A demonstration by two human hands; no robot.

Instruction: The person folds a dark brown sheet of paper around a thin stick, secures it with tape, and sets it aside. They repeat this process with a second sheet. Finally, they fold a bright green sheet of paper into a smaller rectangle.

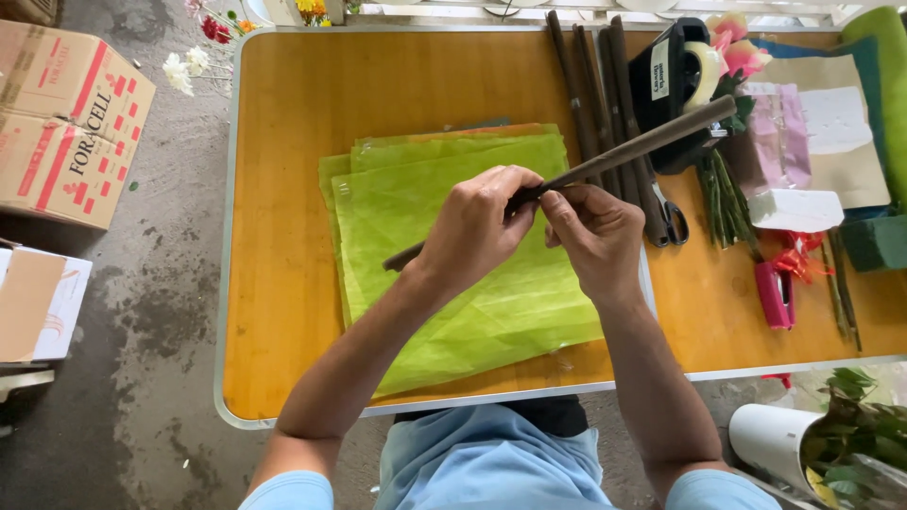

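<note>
A wooden-topped table (283, 312) with a pale metal rim stands on a stained grey concrete floor (142, 397) in even daylight. Cardboard boxes (66, 123) sit on the floor to the left, and a white bucket (770, 436) of green leaves stands at the lower right.

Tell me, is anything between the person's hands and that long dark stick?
Nothing visible: both the left hand and right hand already grip the dark stick directly, holding it above the green paper sheets.
</note>
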